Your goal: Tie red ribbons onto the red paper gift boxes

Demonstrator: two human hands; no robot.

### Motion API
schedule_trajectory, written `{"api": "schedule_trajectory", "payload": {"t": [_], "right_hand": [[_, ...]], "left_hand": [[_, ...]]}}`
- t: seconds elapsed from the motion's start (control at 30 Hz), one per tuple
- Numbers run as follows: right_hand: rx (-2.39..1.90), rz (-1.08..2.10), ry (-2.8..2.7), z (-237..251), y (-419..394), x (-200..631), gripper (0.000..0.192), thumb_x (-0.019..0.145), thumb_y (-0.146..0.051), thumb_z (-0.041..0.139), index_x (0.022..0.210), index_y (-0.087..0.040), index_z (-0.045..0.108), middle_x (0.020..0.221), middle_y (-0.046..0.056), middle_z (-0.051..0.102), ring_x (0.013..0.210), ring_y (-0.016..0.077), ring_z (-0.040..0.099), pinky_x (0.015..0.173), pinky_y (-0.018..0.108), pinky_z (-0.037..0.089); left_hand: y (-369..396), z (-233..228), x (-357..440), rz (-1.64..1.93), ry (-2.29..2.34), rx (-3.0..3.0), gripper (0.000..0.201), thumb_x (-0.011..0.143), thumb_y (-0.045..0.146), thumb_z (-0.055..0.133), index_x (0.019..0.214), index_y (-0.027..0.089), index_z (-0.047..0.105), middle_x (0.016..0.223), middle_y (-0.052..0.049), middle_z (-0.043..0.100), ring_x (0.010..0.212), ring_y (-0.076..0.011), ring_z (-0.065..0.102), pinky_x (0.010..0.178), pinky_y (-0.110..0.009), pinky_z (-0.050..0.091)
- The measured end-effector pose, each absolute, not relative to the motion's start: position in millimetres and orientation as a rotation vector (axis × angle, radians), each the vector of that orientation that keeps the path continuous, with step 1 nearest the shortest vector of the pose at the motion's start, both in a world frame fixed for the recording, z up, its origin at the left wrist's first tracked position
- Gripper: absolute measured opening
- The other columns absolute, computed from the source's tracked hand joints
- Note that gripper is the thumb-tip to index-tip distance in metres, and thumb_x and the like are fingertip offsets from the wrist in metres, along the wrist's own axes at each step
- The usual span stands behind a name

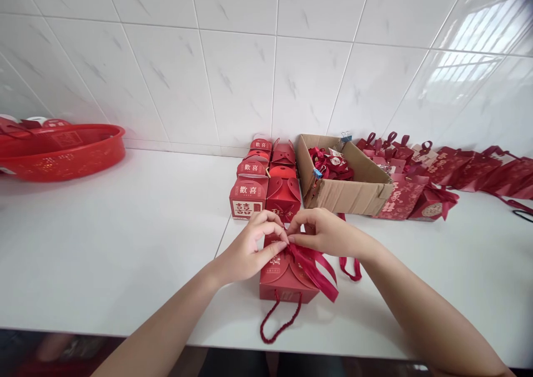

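Head view: small red cardboard gift box (283,280) sits near white counter (125,244) front edge, braided cord handle (280,318) hanging toward the person, so the top is reachable. Left hand (250,249) and right hand (320,234) meet above it, fingertips pinched together on dark red satin ribbon (313,266) at the box top. Finished boxes (266,182) lined up behind.

A red gift box (285,280) stands upright near the counter's front edge, its cord handle (280,318) trailing forward and a red ribbon (314,269) draped off its top rightward.
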State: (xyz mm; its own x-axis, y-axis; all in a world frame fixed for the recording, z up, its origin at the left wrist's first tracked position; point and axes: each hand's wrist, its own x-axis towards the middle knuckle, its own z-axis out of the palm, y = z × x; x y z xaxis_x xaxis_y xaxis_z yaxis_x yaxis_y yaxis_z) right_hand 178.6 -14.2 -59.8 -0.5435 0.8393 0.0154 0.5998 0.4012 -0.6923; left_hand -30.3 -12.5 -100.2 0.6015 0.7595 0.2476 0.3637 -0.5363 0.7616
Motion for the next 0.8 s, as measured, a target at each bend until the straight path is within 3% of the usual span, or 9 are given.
{"api": "schedule_trajectory", "payload": {"t": [0.13,0.33,0.5,0.8], "right_hand": [[-1.323,0.904,-2.326,-58.3,-20.9,177.7,0.015,0.086,-0.029,0.050,0.082,-0.018,0.061,0.079,0.001,0.063,0.066,0.0120,0.054,0.057,0.025,0.040],[-1.323,0.891,-2.244,-60.3,-20.5,175.5,0.017,0.089,-0.030,0.047,0.086,-0.019,0.058,0.085,0.002,0.063,0.071,0.0128,0.054,0.063,0.026,0.041],[-1.348,0.991,-2.177,-60.8,-10.7,181.4,0.013,0.088,-0.029,0.048,0.084,-0.019,0.054,0.075,0.000,0.059,0.063,0.0112,0.052,0.058,0.024,0.040],[-1.430,0.825,-2.200,-58.7,2.0,202.3,0.015,0.086,-0.030,0.052,0.077,-0.018,0.053,0.073,-0.001,0.056,0.063,0.0112,0.050,0.057,0.024,0.039]], "left_hand": [[-13.3,-97.0,-30.1,0.745,0.870,2.177,0.013,0.092,0.027,0.047,0.086,0.022,0.058,0.105,-0.003,0.050,0.102,-0.0167,0.049,0.093,-0.031,0.040],[-13.0,-93.4,-30.0,0.724,0.858,2.171,0.012,0.092,0.025,0.047,0.085,0.021,0.056,0.099,-0.004,0.053,0.094,-0.0164,0.052,0.088,-0.031,0.042],[-13.6,-93.6,-30.7,0.742,0.858,2.200,0.012,0.091,0.023,0.046,0.083,0.020,0.054,0.095,-0.004,0.055,0.094,-0.0170,0.051,0.089,-0.032,0.041],[-8.8,-94.3,-35.0,0.710,0.922,2.287,0.013,0.092,0.026,0.045,0.082,0.021,0.053,0.093,-0.003,0.055,0.093,-0.0176,0.047,0.089,-0.034,0.038]]}}
